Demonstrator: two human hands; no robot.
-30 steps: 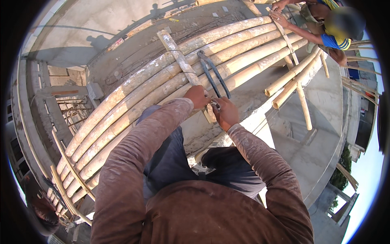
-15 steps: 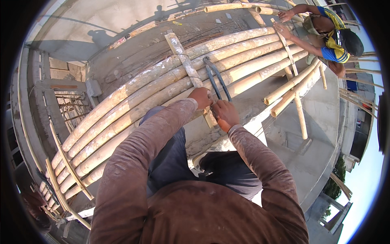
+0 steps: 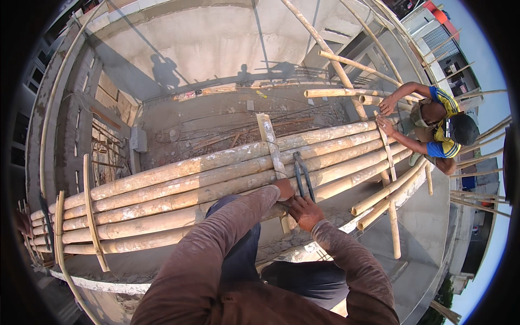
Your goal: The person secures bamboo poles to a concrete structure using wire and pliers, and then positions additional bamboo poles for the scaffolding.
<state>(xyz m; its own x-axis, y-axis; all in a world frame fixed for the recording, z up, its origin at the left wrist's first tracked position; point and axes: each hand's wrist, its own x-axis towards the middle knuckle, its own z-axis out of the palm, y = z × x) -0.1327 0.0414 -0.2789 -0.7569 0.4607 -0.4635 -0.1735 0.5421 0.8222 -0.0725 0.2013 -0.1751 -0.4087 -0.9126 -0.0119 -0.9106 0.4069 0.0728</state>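
Several long bamboo poles (image 3: pixel 179 201) lie side by side in front of me, with a flat bamboo slat (image 3: pixel 272 145) across them. My left hand (image 3: pixel 284 189) is closed at the slat near the closest pole; what its fingers grip is hidden. Just to its right, my right hand (image 3: pixel 306 212) is also closed with bent fingers, beside the slat's near end. Anything between its fingers is too small to make out. Dark long-handled pincers (image 3: pixel 304 177) rest on the poles, their handles pointing toward my right hand.
A co-worker (image 3: pixel 452 122) in a yellow and blue shirt handles another slat (image 3: pixel 385 149) at the right end. More slats (image 3: pixel 91 216) cross the left end. Bamboo uprights (image 3: pixel 324 51) stand at the far right. Beyond the poles is a lower rubble-strewn floor (image 3: pixel 216 124) with a concrete wall (image 3: pixel 211 49).
My view has tilted up, showing more of the far wall and the left pole ends. My hands stay close together at the slat; the pincers remain on the poles.
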